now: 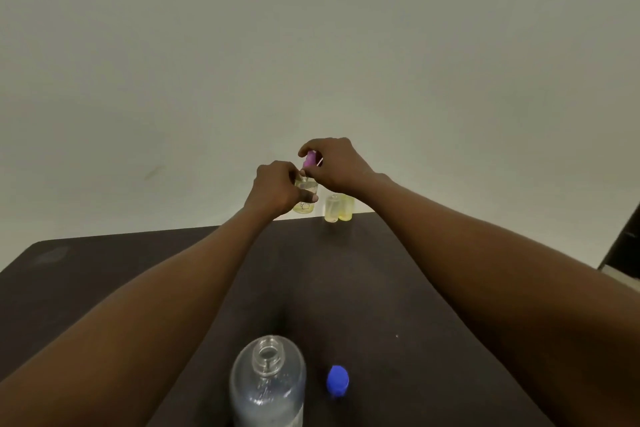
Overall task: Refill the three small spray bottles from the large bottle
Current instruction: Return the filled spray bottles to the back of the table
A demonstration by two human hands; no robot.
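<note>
My left hand [275,189] grips a small clear spray bottle [305,199] with yellowish liquid, held up at the far edge of the dark table [104,274]. My right hand [334,163] pinches its purple spray head [309,160] just above the bottle's neck. Two other small bottles stand side by side on the far table edge: a clear one [332,208] and a yellow one [346,208]. The large clear bottle [268,385] stands uncapped at the near edge. Its blue cap [337,381] lies just to its right.
A plain pale wall [311,45] rises right behind the table's far edge. A dark object [623,243] shows at the right border. Both forearms stretch across the middle of the table.
</note>
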